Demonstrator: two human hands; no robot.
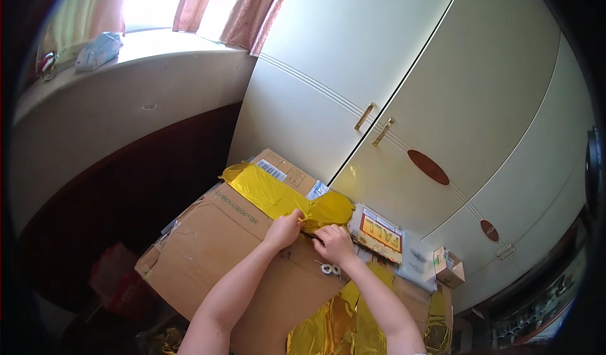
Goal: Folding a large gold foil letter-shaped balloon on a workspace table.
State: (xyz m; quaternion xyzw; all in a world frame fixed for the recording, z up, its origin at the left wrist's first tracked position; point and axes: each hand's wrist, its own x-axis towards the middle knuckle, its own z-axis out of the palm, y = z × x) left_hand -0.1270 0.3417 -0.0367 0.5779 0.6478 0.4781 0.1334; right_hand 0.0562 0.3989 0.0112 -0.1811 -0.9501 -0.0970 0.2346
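Down on the floor, a flattened cardboard box (233,254) lies before pale wardrobe doors (404,90). Across its far edge stretches a shiny gold foil balloon (278,197), long, limp and crinkled, rounded at the right end. Both hands meet at its near edge: the left hand (284,228) pinches the foil, and the right hand (333,242) grips it just beside. More gold foil (344,323) lies under the right forearm.

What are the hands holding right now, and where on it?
Both hands grip the gold foil balloon at its near edge: left hand pinches the rim, right hand beside it. It lies on a flattened cardboard box.
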